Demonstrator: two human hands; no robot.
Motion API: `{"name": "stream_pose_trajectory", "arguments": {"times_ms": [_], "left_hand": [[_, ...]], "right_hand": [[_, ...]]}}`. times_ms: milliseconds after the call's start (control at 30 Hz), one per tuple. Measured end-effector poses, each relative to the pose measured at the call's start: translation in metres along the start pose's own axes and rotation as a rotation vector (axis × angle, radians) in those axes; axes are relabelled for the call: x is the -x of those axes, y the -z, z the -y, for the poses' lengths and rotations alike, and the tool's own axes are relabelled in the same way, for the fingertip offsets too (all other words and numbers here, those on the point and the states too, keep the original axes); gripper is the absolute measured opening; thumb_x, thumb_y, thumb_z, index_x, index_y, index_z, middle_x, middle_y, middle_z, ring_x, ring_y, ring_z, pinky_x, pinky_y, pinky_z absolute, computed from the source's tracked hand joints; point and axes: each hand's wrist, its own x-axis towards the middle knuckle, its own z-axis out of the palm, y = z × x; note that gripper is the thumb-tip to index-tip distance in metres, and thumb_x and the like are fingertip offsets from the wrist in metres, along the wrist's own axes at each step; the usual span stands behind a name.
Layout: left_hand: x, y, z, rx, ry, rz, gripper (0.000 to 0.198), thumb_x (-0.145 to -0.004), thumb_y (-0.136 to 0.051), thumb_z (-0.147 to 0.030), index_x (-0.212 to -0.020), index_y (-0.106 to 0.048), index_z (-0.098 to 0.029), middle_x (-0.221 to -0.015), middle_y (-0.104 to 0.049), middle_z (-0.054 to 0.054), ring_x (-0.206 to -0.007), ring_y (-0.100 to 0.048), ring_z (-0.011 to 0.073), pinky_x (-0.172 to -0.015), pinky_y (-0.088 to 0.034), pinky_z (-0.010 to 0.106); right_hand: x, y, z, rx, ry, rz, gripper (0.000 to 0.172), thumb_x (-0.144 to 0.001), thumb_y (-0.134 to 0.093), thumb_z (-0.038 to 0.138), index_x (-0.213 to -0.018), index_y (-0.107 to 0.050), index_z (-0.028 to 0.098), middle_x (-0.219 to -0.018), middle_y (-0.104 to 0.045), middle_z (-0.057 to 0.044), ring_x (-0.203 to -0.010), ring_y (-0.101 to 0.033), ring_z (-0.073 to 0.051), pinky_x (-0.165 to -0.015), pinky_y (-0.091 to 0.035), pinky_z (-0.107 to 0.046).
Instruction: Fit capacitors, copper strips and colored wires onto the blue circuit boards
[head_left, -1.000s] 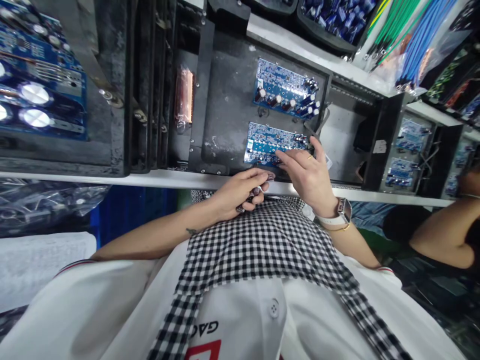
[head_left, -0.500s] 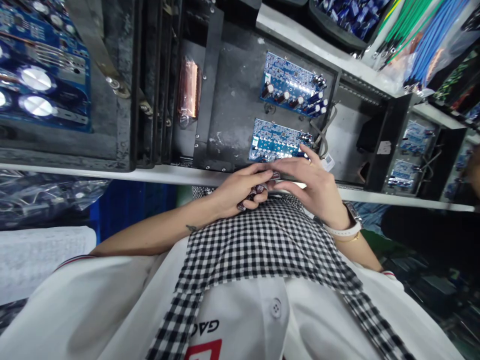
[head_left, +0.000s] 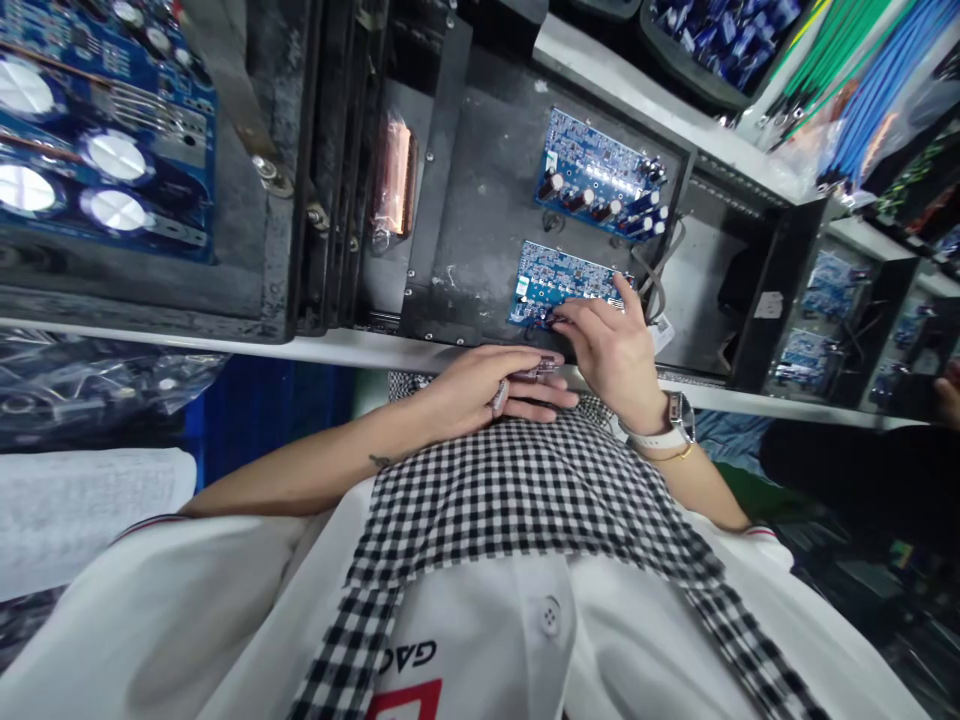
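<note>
My left hand rests at the white bench edge, fingers loosely curled round several small dark capacitors. My right hand, with a white watch on the wrist, reaches over the near blue circuit board; its thumb and forefinger are pinched at the board's near edge on a small part I cannot make out. A second blue circuit board, with capacitors standing on it, lies farther back on the same dark carrier tray.
A large blue board with silver-topped capacitors sits at the far left. A copper-coloured coil lies left of the tray. Bins of blue parts and green and blue wire bundles line the back. More carriers with boards stand at right.
My right hand went from the board to my left hand, then back to the board's near edge. The view shifted slightly to the right.
</note>
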Motion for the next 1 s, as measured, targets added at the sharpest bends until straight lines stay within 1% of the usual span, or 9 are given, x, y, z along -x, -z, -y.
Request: {"name": "stream_pose_trajectory", "arguments": {"times_ms": [167,467,600,667,767,833,900,967,1000], "left_hand": [[0.002,0.001,0.002,-0.114,-0.055,-0.027,0.019,-0.097,-0.052,-0.015,-0.109,-0.066,-0.011,-0.086,-0.062,0.005,-0.07,-0.065,0.0112,-0.052,-0.054,0.018],[0.005,-0.008,0.005,-0.194,-0.066,0.004,0.019,-0.097,-0.051,-0.021,-0.115,-0.055,-0.016,-0.09,-0.064,0.006,-0.069,-0.063,0.0125,-0.045,-0.05,0.016],[0.006,-0.014,0.004,-0.286,-0.174,-0.08,0.026,-0.095,-0.057,-0.033,-0.115,-0.052,-0.017,-0.078,-0.057,0.001,-0.049,-0.045,0.0053,-0.036,-0.024,0.01],[0.006,-0.016,0.002,-0.378,-0.265,-0.151,0.03,-0.094,-0.057,-0.041,-0.114,-0.048,-0.021,-0.073,-0.054,-0.003,-0.042,-0.032,0.0032,-0.037,-0.014,0.01],[0.005,-0.024,-0.005,-0.593,-0.404,-0.248,0.037,-0.096,-0.052,-0.045,-0.124,-0.04,-0.024,-0.07,-0.053,-0.006,-0.042,-0.03,0.0047,-0.04,-0.018,0.013],[0.001,-0.038,-0.015,-0.813,-0.46,-0.228,0.043,-0.097,-0.052,-0.042,-0.133,-0.039,-0.023,-0.068,-0.054,-0.005,-0.048,-0.041,0.008,-0.045,-0.029,0.016],[-0.012,-0.064,-0.038,-1.046,-0.517,-0.173,0.047,-0.096,-0.054,-0.043,-0.136,-0.043,-0.019,-0.065,-0.056,-0.003,-0.055,-0.049,0.0115,-0.051,-0.036,0.02],[-0.034,-0.098,-0.078,-1.195,-0.671,-0.203,0.049,-0.096,-0.056,-0.046,-0.133,-0.049,-0.016,-0.067,-0.06,0.001,-0.058,-0.053,0.0135,-0.055,-0.039,0.022],[-0.047,-0.117,-0.106,-1.203,-0.819,-0.288,0.048,-0.097,-0.054,-0.046,-0.132,-0.05,-0.014,-0.074,-0.064,0.004,-0.063,-0.057,0.0149,-0.059,-0.042,0.024]], "right_hand": [[-0.001,0.0,-0.002,0.01,0.021,0.031,0.021,-0.101,-0.047,0.024,-0.109,-0.066,0.018,-0.106,-0.074,-0.005,-0.098,-0.069,-0.018,-0.121,-0.032,-0.053],[0.001,-0.004,-0.003,0.02,0.095,-0.015,0.026,-0.102,-0.045,0.025,-0.112,-0.066,0.013,-0.103,-0.073,-0.009,-0.097,-0.068,-0.021,-0.121,-0.028,-0.061],[-0.002,-0.001,-0.005,-0.059,0.263,0.045,0.03,-0.1,-0.042,0.015,-0.118,-0.065,0.01,-0.106,-0.071,-0.013,-0.11,-0.065,-0.024,-0.119,-0.033,-0.059],[-0.003,0.006,-0.004,-0.15,0.239,0.005,0.03,-0.1,-0.043,0.016,-0.122,-0.063,0.014,-0.111,-0.071,-0.012,-0.112,-0.065,-0.024,-0.115,-0.039,-0.058],[-0.001,0.024,-0.001,-0.379,0.104,-0.076,0.032,-0.1,-0.05,0.022,-0.131,-0.057,0.021,-0.123,-0.069,-0.009,-0.114,-0.065,-0.02,-0.103,-0.053,-0.043],[0.001,0.038,-0.004,-0.498,0.058,-0.101,0.029,-0.098,-0.053,0.025,-0.127,-0.057,0.023,-0.117,-0.071,-0.005,-0.104,-0.069,-0.017,-0.09,-0.058,-0.032],[0.0,0.052,-0.013,-0.534,-0.012,-0.203,0.024,-0.097,-0.056,0.025,-0.12,-0.059,0.024,-0.106,-0.072,-0.003,-0.092,-0.07,-0.016,-0.082,-0.058,-0.029],[-0.004,0.063,-0.025,-0.517,-0.136,-0.36,0.026,-0.097,-0.055,0.025,-0.123,-0.059,0.024,-0.104,-0.071,-0.004,-0.09,-0.07,-0.017,-0.082,-0.057,-0.03],[-0.007,0.068,-0.032,-0.504,-0.176,-0.41,0.028,-0.098,-0.053,0.026,-0.126,-0.058,0.024,-0.107,-0.07,-0.005,-0.093,-0.069,-0.018,-0.084,-0.056,-0.031]]}}
